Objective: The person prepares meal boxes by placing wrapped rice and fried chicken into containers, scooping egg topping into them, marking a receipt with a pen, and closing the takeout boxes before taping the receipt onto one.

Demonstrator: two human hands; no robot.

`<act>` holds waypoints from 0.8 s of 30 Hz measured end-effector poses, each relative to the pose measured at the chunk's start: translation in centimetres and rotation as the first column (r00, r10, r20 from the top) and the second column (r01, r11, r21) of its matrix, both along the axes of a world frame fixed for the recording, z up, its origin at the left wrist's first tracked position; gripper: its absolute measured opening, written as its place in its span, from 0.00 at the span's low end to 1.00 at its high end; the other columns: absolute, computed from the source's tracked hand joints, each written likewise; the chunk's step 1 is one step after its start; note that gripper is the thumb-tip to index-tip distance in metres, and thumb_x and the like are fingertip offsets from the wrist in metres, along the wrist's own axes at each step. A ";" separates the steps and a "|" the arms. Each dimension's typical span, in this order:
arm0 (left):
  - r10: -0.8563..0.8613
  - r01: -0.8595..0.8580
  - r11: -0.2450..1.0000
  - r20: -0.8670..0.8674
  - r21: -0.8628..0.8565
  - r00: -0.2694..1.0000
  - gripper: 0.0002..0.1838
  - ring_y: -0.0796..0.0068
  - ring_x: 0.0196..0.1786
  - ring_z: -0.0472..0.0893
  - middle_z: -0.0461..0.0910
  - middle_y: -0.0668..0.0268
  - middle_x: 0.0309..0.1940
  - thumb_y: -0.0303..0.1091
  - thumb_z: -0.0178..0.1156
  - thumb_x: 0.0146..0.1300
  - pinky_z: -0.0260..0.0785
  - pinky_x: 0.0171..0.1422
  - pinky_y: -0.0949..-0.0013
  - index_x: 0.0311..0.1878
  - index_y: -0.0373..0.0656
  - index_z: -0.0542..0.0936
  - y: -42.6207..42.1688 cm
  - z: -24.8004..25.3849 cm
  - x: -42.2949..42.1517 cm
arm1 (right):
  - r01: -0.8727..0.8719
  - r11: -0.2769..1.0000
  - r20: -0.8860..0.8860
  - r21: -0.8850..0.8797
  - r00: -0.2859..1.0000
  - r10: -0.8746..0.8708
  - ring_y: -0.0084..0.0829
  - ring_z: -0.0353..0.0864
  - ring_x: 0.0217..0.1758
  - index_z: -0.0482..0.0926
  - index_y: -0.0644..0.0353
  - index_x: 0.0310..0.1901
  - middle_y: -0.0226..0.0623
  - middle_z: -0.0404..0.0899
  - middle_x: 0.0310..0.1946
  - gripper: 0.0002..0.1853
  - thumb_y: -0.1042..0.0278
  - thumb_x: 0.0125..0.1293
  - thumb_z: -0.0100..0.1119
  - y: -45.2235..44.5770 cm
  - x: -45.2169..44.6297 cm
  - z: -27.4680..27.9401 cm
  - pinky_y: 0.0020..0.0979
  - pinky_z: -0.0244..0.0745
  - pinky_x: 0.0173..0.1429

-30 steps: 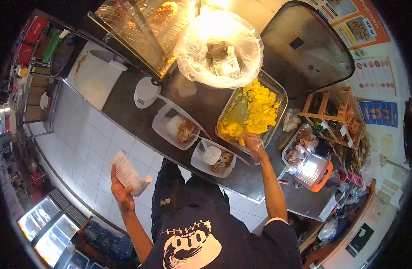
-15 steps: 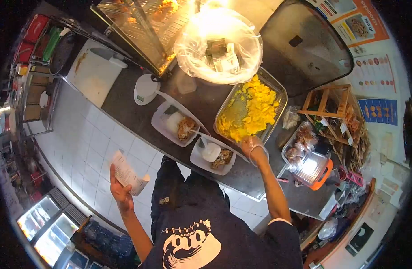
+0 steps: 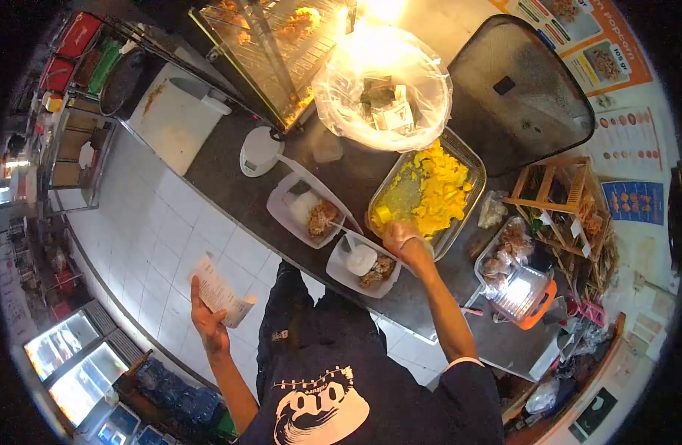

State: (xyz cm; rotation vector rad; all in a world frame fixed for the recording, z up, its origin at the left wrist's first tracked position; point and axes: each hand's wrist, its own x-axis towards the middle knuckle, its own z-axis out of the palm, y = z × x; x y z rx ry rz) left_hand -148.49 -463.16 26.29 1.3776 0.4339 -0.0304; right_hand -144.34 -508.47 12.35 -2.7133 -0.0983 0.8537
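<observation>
My left hand (image 3: 210,324) grips a printed paper receipt (image 3: 221,295) between thumb and fingers, out over the floor. My right hand (image 3: 404,241), in a clear plastic glove, is curled at the near-left end of a metal tray (image 3: 471,200). Yellow food that looks like scrambled egg (image 3: 437,189) fills much of that tray. Some of it lies right at my right fingertips; what they hold is hidden. Beside this hand stands an open box (image 3: 338,267) with white rice (image 3: 362,259) and a browned piece of meat (image 3: 376,271). A second such box (image 3: 279,206) stands behind it.
A plastic-lined tub (image 3: 333,111) with paper notes overhangs the tray's far end. A glass display case (image 3: 282,67), a white scale (image 3: 259,152) and a cutting board (image 3: 169,122) stand leftward. An orange-edged container (image 3: 534,304) and wooden rack (image 3: 556,189) are right.
My right hand has moved left along the tray's near end, closer to the open box. The receipt stays in my left hand. The whole view has shifted slightly.
</observation>
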 end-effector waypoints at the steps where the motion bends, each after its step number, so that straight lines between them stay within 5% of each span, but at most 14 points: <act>1: 0.001 -0.001 1.000 0.001 0.000 1.000 0.56 0.56 0.75 0.67 0.64 0.54 0.74 0.20 0.61 0.35 0.57 0.81 0.57 0.78 0.39 0.59 0.1 -0.1 -0.1 | -0.001 1.000 0.001 0.000 1.000 0.001 0.50 0.80 0.32 0.79 0.61 0.32 0.47 0.81 0.28 0.13 0.65 0.71 0.48 -0.7 -0.7 -2.0 0.47 0.74 0.36; 2: 0.005 -0.005 1.000 -0.008 -0.020 1.000 0.56 0.56 0.75 0.67 0.64 0.54 0.74 0.20 0.61 0.35 0.58 0.81 0.57 0.78 0.39 0.59 0.1 -0.2 -0.1 | 0.368 0.870 -0.139 0.328 0.930 -0.341 0.46 0.79 0.31 0.79 0.60 0.33 0.44 0.80 0.27 0.12 0.65 0.71 0.50 -2.2 -2.2 -5.8 0.44 0.73 0.34; 3: 0.008 -0.008 0.999 -0.017 -0.040 1.000 0.56 0.57 0.75 0.67 0.64 0.53 0.75 0.20 0.61 0.35 0.58 0.81 0.57 0.78 0.38 0.59 0.2 -0.3 -0.1 | 0.666 0.514 -0.371 0.541 0.737 -0.564 0.42 0.79 0.30 0.79 0.59 0.34 0.41 0.79 0.27 0.10 0.65 0.71 0.52 -3.6 -3.0 -8.0 0.41 0.72 0.33; 4: 0.006 -0.007 0.999 -0.014 -0.040 1.000 0.56 0.57 0.75 0.67 0.64 0.53 0.75 0.20 0.61 0.35 0.58 0.81 0.57 0.78 0.38 0.59 0.2 -0.2 -0.1 | 0.247 0.793 0.046 0.557 0.944 -0.326 0.35 0.78 0.28 0.79 0.57 0.35 0.35 0.80 0.27 0.08 0.64 0.71 0.55 -4.3 -3.1 -8.3 0.38 0.70 0.30; 5: 0.009 -0.010 0.999 -0.024 -0.044 1.000 0.56 0.56 0.74 0.67 0.64 0.53 0.74 0.20 0.61 0.35 0.58 0.81 0.56 0.78 0.39 0.59 0.1 -0.1 -0.1 | -0.123 0.939 0.502 0.320 0.863 -0.058 0.29 0.77 0.26 0.79 0.56 0.36 0.29 0.80 0.27 0.08 0.63 0.71 0.59 -5.0 -3.1 -8.6 0.35 0.68 0.27; 6: 0.011 -0.013 0.999 -0.032 -0.048 0.999 0.56 0.56 0.74 0.67 0.64 0.53 0.74 0.20 0.61 0.35 0.58 0.81 0.56 0.78 0.39 0.60 0.1 0.0 0.0 | 0.292 0.475 -0.032 0.830 0.875 -0.483 0.22 0.71 0.23 0.80 0.55 0.37 0.25 0.74 0.24 0.09 0.60 0.72 0.58 -4.9 -4.0 -8.3 0.28 0.62 0.25; 8: -0.009 0.008 0.999 -0.014 -0.035 1.000 0.56 0.56 0.74 0.67 0.65 0.53 0.74 0.20 0.62 0.35 0.58 0.81 0.55 0.78 0.40 0.60 0.3 0.1 0.0 | 0.612 -0.261 -0.658 0.746 0.619 -0.428 0.15 0.65 0.21 0.80 0.55 0.38 0.21 0.68 0.21 0.11 0.57 0.74 0.57 -5.1 -4.3 -8.2 0.22 0.55 0.23; 11: -0.049 0.049 0.999 0.002 -0.016 0.999 0.56 0.55 0.74 0.67 0.65 0.53 0.74 0.20 0.62 0.36 0.59 0.80 0.55 0.78 0.40 0.60 1.0 -0.1 -0.2 | 0.773 -0.213 -0.777 0.598 0.494 -0.390 0.17 0.63 0.20 0.80 0.60 0.45 0.22 0.66 0.21 0.11 0.61 0.75 0.56 -6.1 -4.5 -8.1 0.20 0.52 0.22; 13: -0.075 0.075 0.997 0.005 -0.014 0.997 0.56 0.55 0.74 0.68 0.65 0.53 0.74 0.21 0.63 0.36 0.60 0.80 0.55 0.78 0.41 0.60 0.9 -0.4 0.4 | 0.662 -0.434 -0.780 0.610 0.408 -0.475 0.18 0.64 0.21 0.79 0.65 0.49 0.23 0.67 0.22 0.14 0.61 0.76 0.55 -6.6 -5.4 -6.4 0.21 0.54 0.22; 15: -0.077 0.076 0.996 -0.023 -0.042 0.997 0.55 0.56 0.74 0.67 0.64 0.54 0.74 0.22 0.63 0.37 0.59 0.80 0.56 0.78 0.40 0.59 1.0 -0.3 0.9 | 0.611 -0.194 -0.595 0.767 0.564 -0.573 0.16 0.67 0.24 0.80 0.66 0.51 0.24 0.73 0.26 0.12 0.67 0.74 0.56 -8.8 -6.2 -2.5 0.22 0.61 0.27; 16: -0.090 0.089 0.995 -0.030 -0.034 0.996 0.55 0.56 0.74 0.67 0.64 0.54 0.74 0.22 0.63 0.37 0.59 0.80 0.56 0.78 0.40 0.59 1.1 -0.4 1.3 | 0.504 0.178 -0.282 0.845 0.704 -0.652 0.16 0.72 0.28 0.82 0.65 0.50 0.26 0.79 0.29 0.11 0.70 0.72 0.58 -9.2 -7.5 0.3 0.22 0.69 0.31; 20: -0.234 0.231 0.971 -0.041 -0.058 0.971 0.55 0.58 0.75 0.66 0.64 0.55 0.74 0.23 0.64 0.38 0.58 0.80 0.58 0.78 0.40 0.60 0.2 -0.7 4.2 | 0.629 0.032 -0.335 0.777 0.456 -0.824 0.15 0.74 0.33 0.84 0.65 0.46 0.24 0.80 0.32 0.09 0.70 0.71 0.60 -3.9 -10.9 15.1 0.21 0.69 0.36; 24: -0.454 0.453 0.889 -0.002 -0.064 0.891 0.54 0.60 0.75 0.66 0.65 0.55 0.74 0.25 0.65 0.39 0.54 0.81 0.59 0.78 0.40 0.60 0.0 -0.9 7.5 | 0.683 -0.053 -0.312 0.728 0.262 -0.913 0.16 0.74 0.36 0.85 0.64 0.45 0.25 0.81 0.33 0.07 0.73 0.70 0.61 4.7 -16.0 14.2 0.21 0.68 0.40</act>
